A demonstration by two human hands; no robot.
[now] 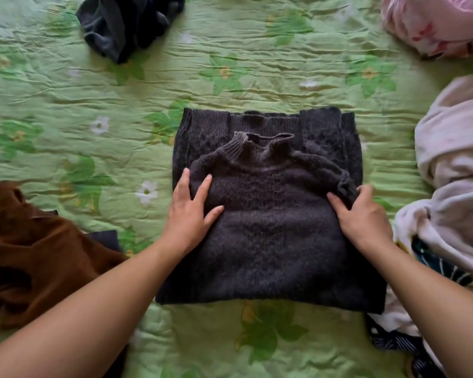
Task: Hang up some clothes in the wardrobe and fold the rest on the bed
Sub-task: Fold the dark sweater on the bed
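Pressing my left hand (pixel 189 211) flat on the dark grey knitted sweater (pixel 271 241), fingers straight and spread, I pin the near-left part of the fold so the thick wool does not slide or spring open. My right hand (pixel 363 216) works the opposite edge. Its thumb is on top and its fingers are curled over a bunched lump of sleeve (pixel 344 184), pinching it, I judge in order to tuck it inward and square that side. The sweater lies between and under my two hands on the green flowered bedspread (pixel 257 72). Its ribbed collar (pixel 260 148) is just beyond my fingertips, and a further layer of the same knit shows past it. That suggests the body is already doubled over and the fold is nearly done. What I think remains is smoothing the right side, where the sleeve stands proud.

Well out to the left of my left hand a brown garment (pixel 38 249) lies crumpled, and far beyond that hand a dark blue garment (pixel 126 23) sits in a heap. Both are unfolded, probably waiting their turn. Just to the right of my right hand a pale blanket (pixel 453 159) is piled up, and far beyond it is a pink bundle (pixel 434 23).

No brand, label or writing can be read on the sweater or anything round it
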